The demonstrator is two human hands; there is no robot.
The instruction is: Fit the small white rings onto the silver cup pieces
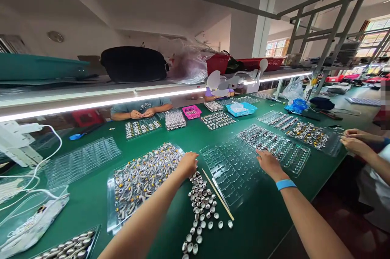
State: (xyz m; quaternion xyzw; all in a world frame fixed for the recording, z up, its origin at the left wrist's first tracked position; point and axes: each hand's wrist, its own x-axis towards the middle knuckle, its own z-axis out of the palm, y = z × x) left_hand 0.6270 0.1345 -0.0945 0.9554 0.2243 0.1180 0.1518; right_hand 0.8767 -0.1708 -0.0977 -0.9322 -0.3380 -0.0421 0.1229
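My left hand (188, 164) is over the top end of a loose pile of small oval metal cups (199, 198). Its fingers are curled together, and whatever they pinch is hidden. Beside it lies a clear tray heaped with small grey parts with wires and yellow bits (143, 177). My right hand (269, 164), with a blue band at the wrist, is at the near-left edge of a clear tray of small metal parts (277, 141). Its fingertips are pinched together on something too small to make out. Between my hands lies a clear moulded tray (228, 169) with bare cells.
A thin wooden stick (217, 196) lies beside the cups. Farther back stand a pink basket (191, 112) and a blue basket (241, 109). Co-workers' hands (142, 113) work across the table, others (356, 141) at right. A lit shelf (106, 102) spans the back.
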